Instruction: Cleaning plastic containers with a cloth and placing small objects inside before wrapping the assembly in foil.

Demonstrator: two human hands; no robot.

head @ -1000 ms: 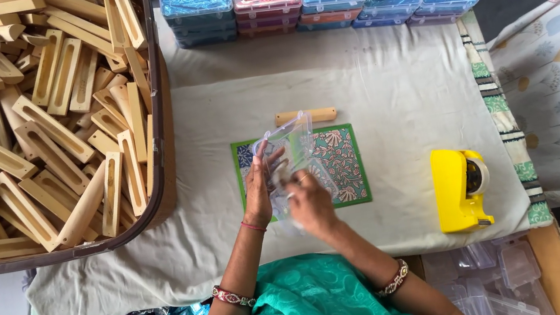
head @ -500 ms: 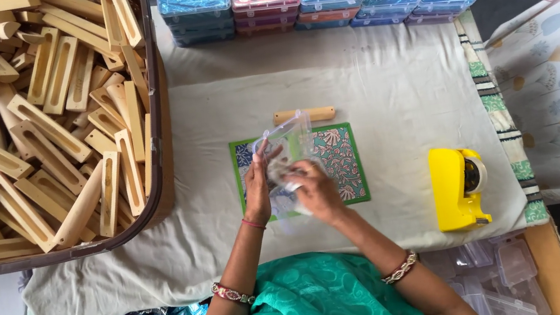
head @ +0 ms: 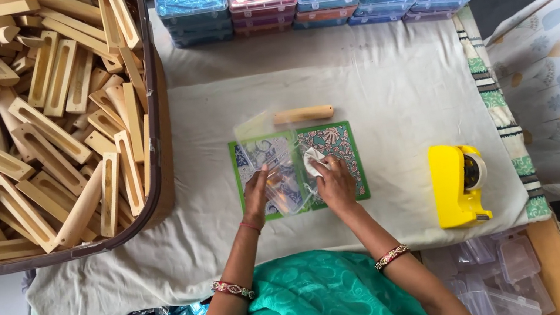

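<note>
The left hand [head: 256,197] pinches the near edge of a clear bag [head: 274,169]. The right hand [head: 335,182] has its grip pressed on a small white piece [head: 312,161] at the bag's right side. Both lie on a green patterned mat [head: 334,145], mid-worktop [head: 397,94]. A wooden stick [head: 303,114] lies just beyond, a yellow tape dispenser [head: 457,186] right, a crate of wooden pieces [head: 26,115] left.

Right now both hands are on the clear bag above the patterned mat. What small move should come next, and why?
Probably slide the small white piece deeper into the clear plastic bag. The right hand pinches that piece at the bag's edge, while the left hand holds the bag over the green-bordered mat. Whether the piece is already partly inside, I cannot tell.
</note>
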